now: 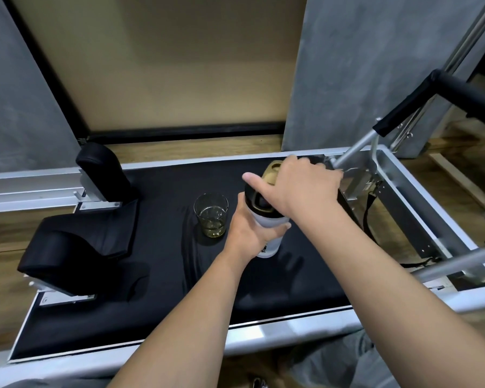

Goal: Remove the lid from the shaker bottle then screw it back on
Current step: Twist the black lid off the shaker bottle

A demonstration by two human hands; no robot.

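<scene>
A white shaker bottle [272, 245] is held just above the black padded carriage [157, 275], tilted slightly away from me. My left hand [249, 233] wraps around its body from the left. The black lid [256, 198] with a tan flip cap [272, 170] sits on top of the bottle. My right hand [300, 186] covers the lid from above and the right, fingers curled over it and thumb pointing left. Whether the lid is threaded on or loose is hidden by the hand.
A clear glass [211, 215] holding a little yellowish liquid stands on the carriage just left of the bottle. Black shoulder rests [104, 170] and a headrest [76, 247] lie to the left. A metal frame with a padded bar [403, 113] rises on the right.
</scene>
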